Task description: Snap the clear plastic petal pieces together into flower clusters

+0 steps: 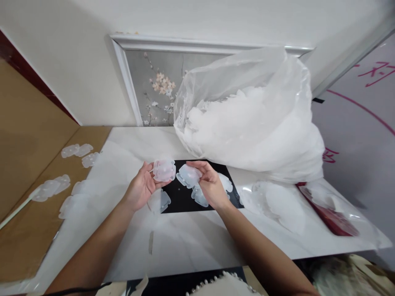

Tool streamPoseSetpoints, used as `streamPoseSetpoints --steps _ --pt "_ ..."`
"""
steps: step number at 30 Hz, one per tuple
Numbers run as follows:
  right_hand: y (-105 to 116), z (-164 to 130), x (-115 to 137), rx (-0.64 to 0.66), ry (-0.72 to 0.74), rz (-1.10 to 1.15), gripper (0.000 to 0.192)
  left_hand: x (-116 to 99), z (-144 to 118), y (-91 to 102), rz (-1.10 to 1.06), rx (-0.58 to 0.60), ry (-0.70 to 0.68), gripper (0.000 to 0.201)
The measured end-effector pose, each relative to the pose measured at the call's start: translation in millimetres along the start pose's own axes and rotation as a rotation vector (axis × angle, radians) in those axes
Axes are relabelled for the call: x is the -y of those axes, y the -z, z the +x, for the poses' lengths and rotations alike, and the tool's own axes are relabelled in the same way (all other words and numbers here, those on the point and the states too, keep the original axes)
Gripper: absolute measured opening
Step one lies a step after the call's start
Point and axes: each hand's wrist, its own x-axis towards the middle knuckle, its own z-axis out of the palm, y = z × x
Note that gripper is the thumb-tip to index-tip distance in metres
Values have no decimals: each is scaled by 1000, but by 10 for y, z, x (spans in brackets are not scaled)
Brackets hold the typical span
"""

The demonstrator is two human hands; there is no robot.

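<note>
My left hand point(141, 188) holds up a translucent white plastic piece point(164, 169) by its edge, fingers curled around it. My right hand point(210, 185) grips another translucent plastic piece point(188, 174) just to the right, the two pieces almost touching. Both hands hover over a black mat point(182, 199) on the white table point(185, 242). More loose plastic pieces point(160, 201) lie on the mat below my hands.
A big clear plastic bag point(247, 115) full of white pieces stands at the back right, spilling onto the table. Finished-looking pieces point(75, 150) lie on brown cardboard point(27, 230) at left. A red flat object point(330, 218) lies under plastic at right. A framed flower picture point(154, 90) leans on the wall.
</note>
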Motion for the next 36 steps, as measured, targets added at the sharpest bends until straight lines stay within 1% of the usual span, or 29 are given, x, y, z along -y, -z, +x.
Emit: streamPoseSetpoints --steps 7,10,14,19,24,26,27,29,30,32,34,36 --pt "49 29 -14 -5 58 -30 50 1 -27 0 13 69 -1 47" --pt "43 27 -2 -4 45 -33 49 3 -28 9 15 85 -3 48" --pt "26 20 13 -8 30 -42 44 12 -19 26 28 104 5 50" --pt "0 15 50 -28 -29 -21 33 19 -16 22 45 81 8 50" --pt "5 10 57 -92 -24 -52 17 15 -23 13 45 75 9 51" --pt "9 2 44 -125 -39 -63 22 12 -28 26 63 79 5 51" --pt "6 -2 37 -135 -53 -52 27 11 -29 37 85 89 3 52" --pt "-11 -10 28 -132 -86 12 33 13 -25 69 160 132 -8 62" --pt "-24 -13 26 -120 -108 55 33 15 -19 87 213 155 -20 66" --pt "-52 -16 24 -95 -159 142 32 19 0 117 337 165 -65 67" --pt "-73 -13 24 -71 -217 210 28 13 22 135 464 110 -124 64" --pt "-80 -4 25 -55 -270 255 27 -8 39 140 594 24 -157 62"
